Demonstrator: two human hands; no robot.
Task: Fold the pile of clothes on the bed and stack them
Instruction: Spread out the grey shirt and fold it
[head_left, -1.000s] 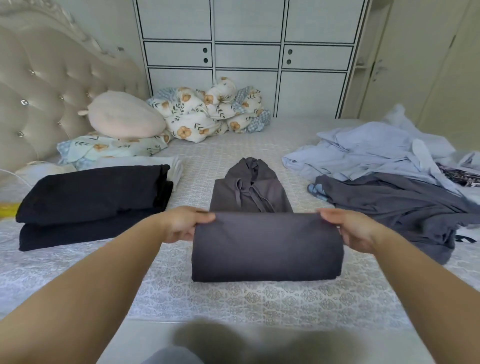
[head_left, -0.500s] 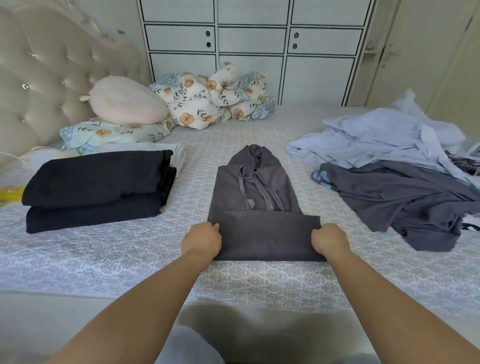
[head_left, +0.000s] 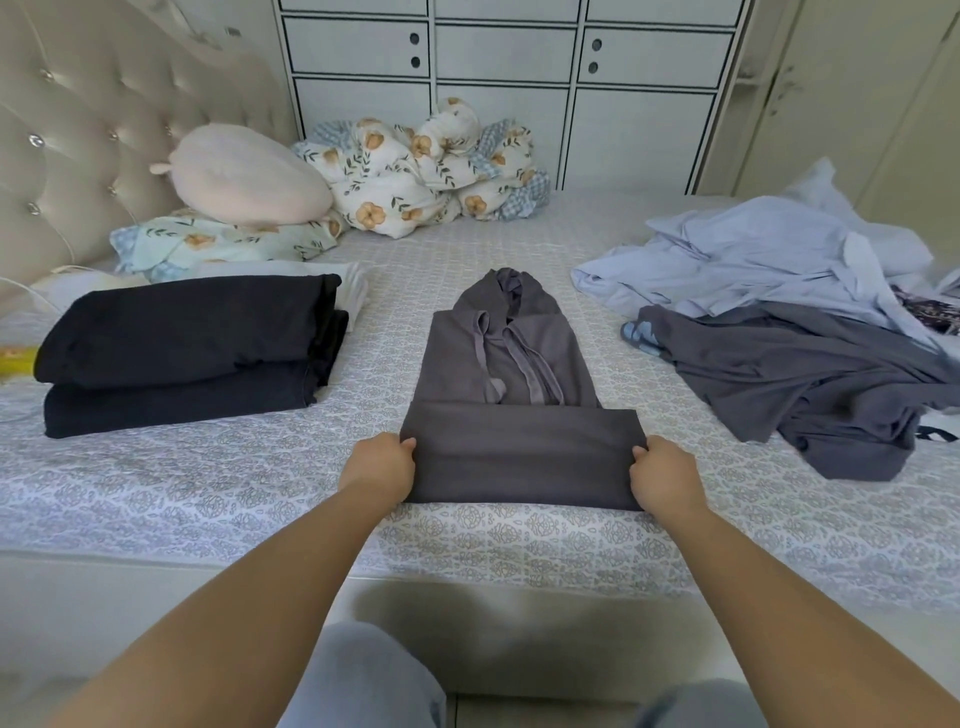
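Head view: soft grey hoodie (head_left: 511, 410), rectangular fold.

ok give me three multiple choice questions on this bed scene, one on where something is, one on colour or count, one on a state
1. Where does the folded black stack lie relative to the grey hoodie?
A. to its left
B. to its right
C. on top of it

2. What colour is the crumpled shirt on top of the unfolded pile at the right?
A. red
B. light blue
C. yellow

3. What are the hands doing to the hoodie?
A. resting flat on the bed, away from it
B. gripping the two ends of its folded lower part
C. pulling its drawstrings

Answers:
1 A, the stack sits at the left of the bed.
2 B, the top garment is pale blue.
3 B, the left hand and right hand each hold an end of the fold.
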